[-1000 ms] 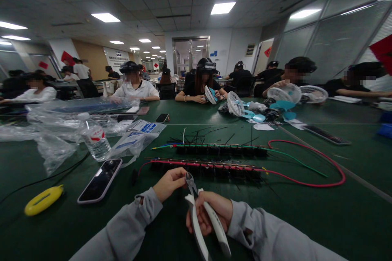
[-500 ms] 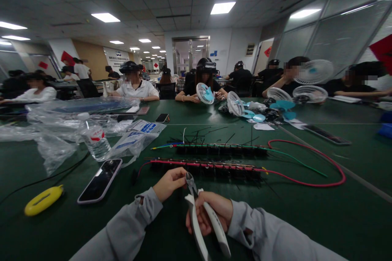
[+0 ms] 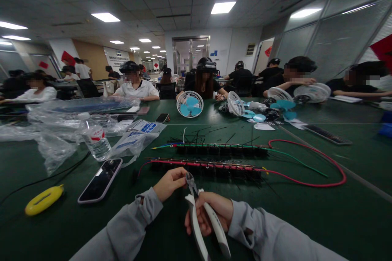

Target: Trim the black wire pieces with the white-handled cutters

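My right hand point(image 3: 211, 212) is wrapped round white-handled diagonal cutters point(image 3: 196, 212), their jaws pointing away from me. Beside those jaws, my left hand point(image 3: 171, 183) is closed in a pinch, fingertips close to the metal; what it pinches is too small or hidden to make out. Just beyond both hands lies a long dark wire harness point(image 3: 208, 167) with a thick red cable along it and several dark ties sticking out. Behind it, parallel, rests a second harness point(image 3: 220, 148) with green and blue wires.
To the left lie a phone point(image 3: 100, 181), a yellow oval utility cutter point(image 3: 44, 200), a water bottle point(image 3: 95, 138) and clear plastic bags point(image 3: 139, 136). A red cable loop point(image 3: 341, 167) spreads right. Across the table, co-workers sit among fan parts point(image 3: 190, 105).
My hands and the cutters stay almost still. Across the table, a co-worker's fan has moved left and turned to face me; another person at the right has lowered a fan cover.
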The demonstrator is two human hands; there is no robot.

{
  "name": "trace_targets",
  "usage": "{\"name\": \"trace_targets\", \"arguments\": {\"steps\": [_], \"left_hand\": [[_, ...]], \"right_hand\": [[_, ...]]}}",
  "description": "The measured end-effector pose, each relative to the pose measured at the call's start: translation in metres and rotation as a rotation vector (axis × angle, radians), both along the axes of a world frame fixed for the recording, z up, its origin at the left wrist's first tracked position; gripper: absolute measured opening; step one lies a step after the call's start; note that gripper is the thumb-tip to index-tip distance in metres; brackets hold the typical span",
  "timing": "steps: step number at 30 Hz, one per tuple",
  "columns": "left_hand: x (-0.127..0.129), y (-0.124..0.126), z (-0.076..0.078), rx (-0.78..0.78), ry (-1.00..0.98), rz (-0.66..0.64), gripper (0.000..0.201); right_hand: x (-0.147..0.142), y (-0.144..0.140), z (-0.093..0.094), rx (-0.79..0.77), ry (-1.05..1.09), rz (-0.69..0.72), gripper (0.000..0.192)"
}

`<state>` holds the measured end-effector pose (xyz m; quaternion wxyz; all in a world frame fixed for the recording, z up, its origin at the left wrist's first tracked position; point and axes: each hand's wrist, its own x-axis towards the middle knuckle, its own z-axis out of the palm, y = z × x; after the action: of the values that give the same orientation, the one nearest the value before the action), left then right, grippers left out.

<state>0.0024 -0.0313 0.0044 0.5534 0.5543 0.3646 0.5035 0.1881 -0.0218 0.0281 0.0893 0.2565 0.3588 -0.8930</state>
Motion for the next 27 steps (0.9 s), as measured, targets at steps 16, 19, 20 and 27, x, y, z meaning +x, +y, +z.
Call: {"name": "trace_targets", "arguments": {"steps": [16, 19, 20, 27], "left_hand": [[-0.0001, -0.0004, 0.0012, 0.009, 0.007, 0.012, 0.026], [-0.0002, 0.0, 0.0005, 0.011, -0.002, 0.024, 0.026], [-0.0003, 0.0002, -0.0001, 0.011, -0.006, 0.027, 0.026], [-0.0014, 0.0014, -0.005, 0.008, -0.018, 0.033, 0.025]], "right_hand": [[0.0003, 0.0023, -0.0076, 0.001, 0.046, 0.017, 0.043], [0.001, 0.0019, -0.0048, 0.009, 0.042, 0.02, 0.042], [0.0014, 0.0016, -0.0037, 0.013, 0.043, 0.019, 0.042], [0.0021, 0.0007, -0.0019, 0.011, 0.07, 0.018, 0.04]]}}
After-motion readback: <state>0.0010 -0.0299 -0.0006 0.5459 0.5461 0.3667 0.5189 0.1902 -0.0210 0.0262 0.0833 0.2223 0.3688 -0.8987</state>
